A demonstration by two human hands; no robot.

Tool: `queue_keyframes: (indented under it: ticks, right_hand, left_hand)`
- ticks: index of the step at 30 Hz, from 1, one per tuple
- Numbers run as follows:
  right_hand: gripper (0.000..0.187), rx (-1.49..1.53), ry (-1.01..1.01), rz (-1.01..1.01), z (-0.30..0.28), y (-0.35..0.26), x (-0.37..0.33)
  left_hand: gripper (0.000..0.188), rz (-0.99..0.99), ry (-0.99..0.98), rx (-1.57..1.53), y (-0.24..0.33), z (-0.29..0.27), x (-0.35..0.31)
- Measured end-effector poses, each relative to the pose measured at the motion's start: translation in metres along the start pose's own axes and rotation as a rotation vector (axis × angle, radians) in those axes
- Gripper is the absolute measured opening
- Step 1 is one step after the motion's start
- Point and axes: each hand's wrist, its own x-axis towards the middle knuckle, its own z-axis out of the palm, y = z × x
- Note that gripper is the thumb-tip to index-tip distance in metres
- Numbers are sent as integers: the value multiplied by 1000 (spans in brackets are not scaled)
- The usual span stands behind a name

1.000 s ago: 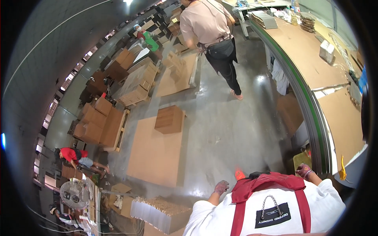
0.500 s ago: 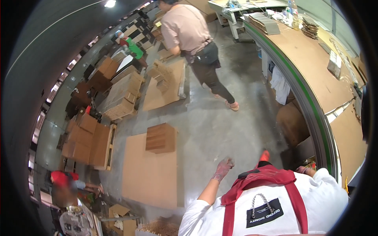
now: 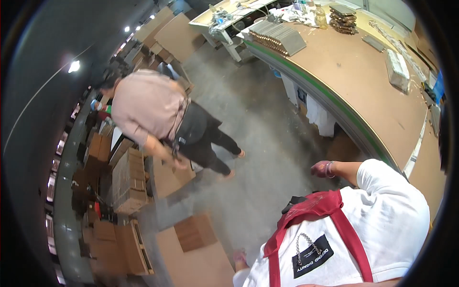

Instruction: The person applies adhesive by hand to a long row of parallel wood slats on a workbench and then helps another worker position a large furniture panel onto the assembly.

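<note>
My right hand (image 3: 321, 169), stained reddish with a band at the wrist, hangs over the floor beside the long workbench (image 3: 377, 115). Its fingers are loosely bent and a little apart, and I see nothing in them. My left hand (image 3: 240, 258) is low, close to my body; the sleeve and blur hide most of its fingers. Nearest to it is a flat cardboard sheet (image 3: 210, 268) on the floor, with a brown box-shaped stack (image 3: 196, 233) on it.
A co-worker (image 3: 153, 110) in a pinkish shirt stands ahead on the left, bending toward cardboard (image 3: 167, 177). Cartons (image 3: 130, 184) and a wooden pallet (image 3: 142, 246) line the left. The bench carries grey slats (image 3: 277, 37) and a wrapped bundle (image 3: 398, 71).
My view has turned right and moved forward. My right hand has swung forward and my left hand back toward my body. The co-worker has shifted left in view and leans over the cardboard.
</note>
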Motion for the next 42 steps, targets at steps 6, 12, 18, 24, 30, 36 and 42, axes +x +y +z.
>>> queue_keyframes:
  ticks: [6, 12, 18, 24, 30, 36, 42]
  right_hand:
    - [28, 149, -42, 161, -95, -25, 71]
    - [15, -83, 119, 562, -65, 157, 122]
    - [18, 84, -11, 723, -98, 160, 157]
    - [19, 144, -84, 729, -185, 181, 252]
    - [21, -435, -257, 206, -329, 275, 438]
    - [18, -603, -192, 103, -532, 149, 697]
    - [19, 230, 138, 295, -609, 73, 848]
  left_hand:
    - [22, 473, 40, 323, -69, -48, 133]
    - [27, 170, -190, 50, 0, -149, 364]
    - [29, 427, -124, -1051, 152, -297, 616]
    - [49, 483, 87, -1107, 203, -529, 814]
    - [74, 393, -8, -1747, 171, -636, 969]
    - [88, 236, 485, -1919, 72, -719, 1049]
    - [83, -365, 1127, -1814, -82, -827, 1207]
